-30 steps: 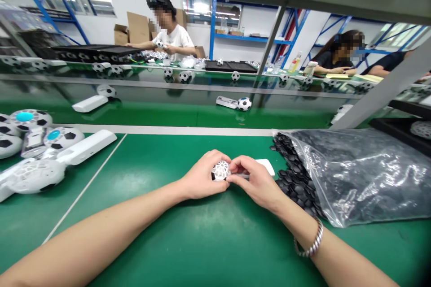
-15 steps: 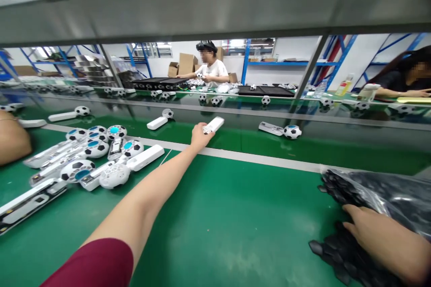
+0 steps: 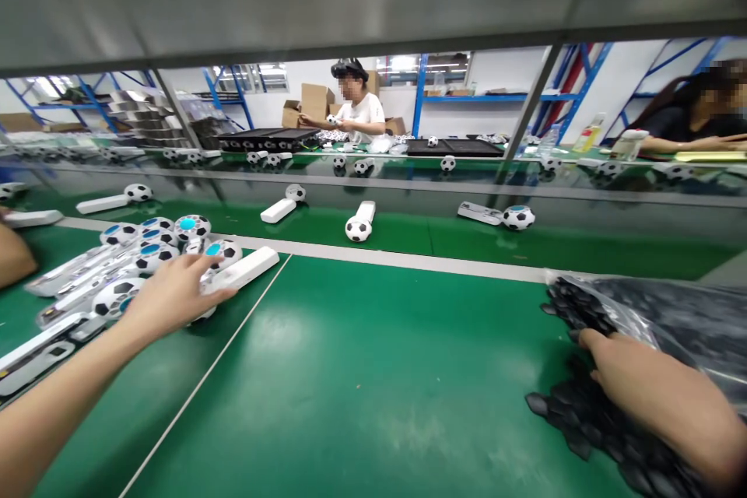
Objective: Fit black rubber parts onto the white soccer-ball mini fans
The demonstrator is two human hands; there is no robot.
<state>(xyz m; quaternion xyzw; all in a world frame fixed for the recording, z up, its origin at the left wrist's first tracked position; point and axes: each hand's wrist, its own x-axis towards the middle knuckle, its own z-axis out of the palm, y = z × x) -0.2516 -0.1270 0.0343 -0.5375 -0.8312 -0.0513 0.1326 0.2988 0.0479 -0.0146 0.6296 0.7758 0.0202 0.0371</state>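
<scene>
My left hand (image 3: 175, 292) lies with fingers stretched out over a white toy piece (image 3: 242, 270) at the edge of a heap of football-headed toys (image 3: 149, 249) on the green table's left side. My right hand (image 3: 654, 397) rests on a pile of small black hexagon pieces (image 3: 575, 405) spilling from a clear plastic bag (image 3: 671, 311). Its fingertips dip into the pile and are hidden. A football toy with a white handle (image 3: 358, 228) lies alone on the conveyor belt beyond the table.
The green conveyor belt (image 3: 420, 237) carries more football toys (image 3: 517, 216) and white handles (image 3: 278, 209). A grey metal beam (image 3: 373, 0) hangs overhead. A person (image 3: 357, 105) works across the line, another (image 3: 694, 120) sits at the far right. Someone's arm (image 3: 12, 257) shows at the left edge.
My left hand let go of the football toy on the conveyor belt and drew back left to the heap of toys. My right hand moved from the toy to the black pieces and stays there.
</scene>
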